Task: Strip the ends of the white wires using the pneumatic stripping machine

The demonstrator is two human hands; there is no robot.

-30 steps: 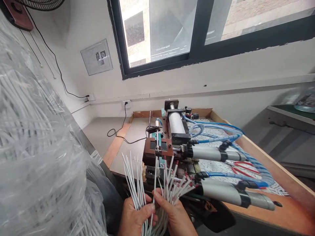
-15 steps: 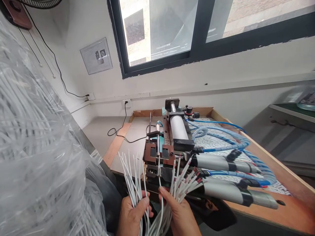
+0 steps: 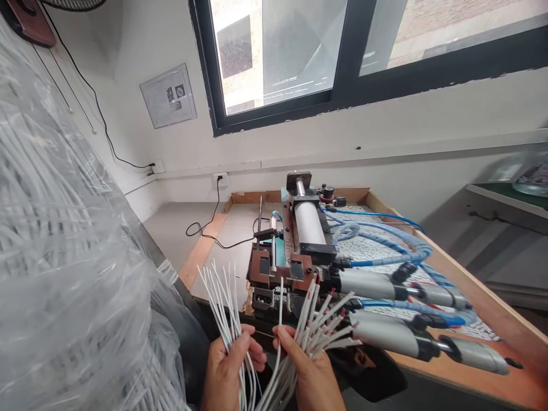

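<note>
My left hand (image 3: 229, 368) is closed round a fanned bunch of thin white wires (image 3: 220, 299) with plain ends. My right hand (image 3: 308, 371) grips a second bunch of white wires with stripped red-tipped ends (image 3: 327, 319), and its thumb and forefinger pinch one single white wire (image 3: 280, 308) that points up toward the brown jaw block (image 3: 278, 268) of the pneumatic machine. The wire's tip sits just below the jaws. Both bunches hang down out of view at the bottom edge.
The machine's white cylinder (image 3: 309, 222), two grey cylinders (image 3: 385, 337) and blue air hoses (image 3: 385, 240) lie on a wooden-rimmed bench (image 3: 462, 279). A big clear bag of white wires (image 3: 64, 274) fills the left. A black cable (image 3: 209, 234) runs to the wall socket.
The single wire has come out of the machine's jaws and down toward me. Both bunches have spread a little wider apart, the left one moving left.
</note>
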